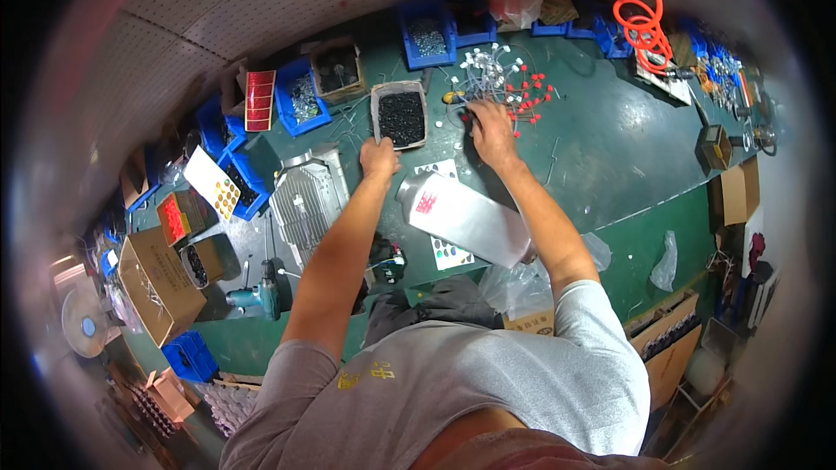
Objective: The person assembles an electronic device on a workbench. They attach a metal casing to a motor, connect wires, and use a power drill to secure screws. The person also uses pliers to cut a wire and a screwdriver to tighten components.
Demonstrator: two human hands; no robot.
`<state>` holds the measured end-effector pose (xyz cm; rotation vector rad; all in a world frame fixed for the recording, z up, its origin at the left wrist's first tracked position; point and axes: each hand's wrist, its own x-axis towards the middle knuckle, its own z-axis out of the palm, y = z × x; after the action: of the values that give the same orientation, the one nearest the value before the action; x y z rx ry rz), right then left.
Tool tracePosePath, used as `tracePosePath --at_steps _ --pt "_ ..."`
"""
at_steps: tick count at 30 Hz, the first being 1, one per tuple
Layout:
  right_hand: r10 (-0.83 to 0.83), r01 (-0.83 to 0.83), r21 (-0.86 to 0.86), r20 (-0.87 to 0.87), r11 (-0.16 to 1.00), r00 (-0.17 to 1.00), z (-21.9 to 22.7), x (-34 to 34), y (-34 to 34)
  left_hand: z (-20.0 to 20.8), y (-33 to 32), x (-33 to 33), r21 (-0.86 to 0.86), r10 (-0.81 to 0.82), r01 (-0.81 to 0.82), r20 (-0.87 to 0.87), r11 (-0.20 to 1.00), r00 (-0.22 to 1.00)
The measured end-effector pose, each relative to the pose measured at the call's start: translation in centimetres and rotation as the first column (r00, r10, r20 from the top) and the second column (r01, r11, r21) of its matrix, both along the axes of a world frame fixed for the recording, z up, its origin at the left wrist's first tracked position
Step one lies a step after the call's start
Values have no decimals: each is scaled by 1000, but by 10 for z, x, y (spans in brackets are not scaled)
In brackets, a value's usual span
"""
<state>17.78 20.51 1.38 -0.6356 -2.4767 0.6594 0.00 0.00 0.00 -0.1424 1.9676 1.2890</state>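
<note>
Reaching over counter (pixel 601 157), person has left hand (pixel 380 159) curled at lower left corner of box of black parts (pixel 424 117), upper centre of frame; firmness of hold cannot be told. Right hand (pixel 494 135) half-curled at wire leads (pixel 498 80), just right; contents unseen. Box probably heavyish, stiff: grip opposite walls. Leads likely light, limp: pinch plug ends.

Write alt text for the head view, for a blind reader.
A person's bare left hand is at the near-left corner of a beige rectangular box of small black pieces, the right hand at a tangle of grey wires with white and red ends. Between the forearms, a smooth silver metal casing lies on a green workbench; blue plastic bins stand beyond.
</note>
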Motion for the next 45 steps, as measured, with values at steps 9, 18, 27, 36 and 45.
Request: tracePosePath --at_steps 9,18,27,36,45 --pt "149 -209 130 367 969 918 -5 -57 21 -10 -5 34 -14 -16 14 -113 1000 993" --pt "-57 -55 231 451 971 890 -5 -3 27 3 -7 48 -133 -326 300 -292 945 899" --pt "-176 145 144 228 979 958 -6 39 21 41 6 37 -159 -489 463 -288 872 823" --pt "-302 305 -167 46 938 952 32 84 -28 7 2 -1 -674 -750 407 -344 616 565" --pt "-407 404 -246 42 881 912 37 110 -47 11 0 13 -641 -764 446 -386 625 517"
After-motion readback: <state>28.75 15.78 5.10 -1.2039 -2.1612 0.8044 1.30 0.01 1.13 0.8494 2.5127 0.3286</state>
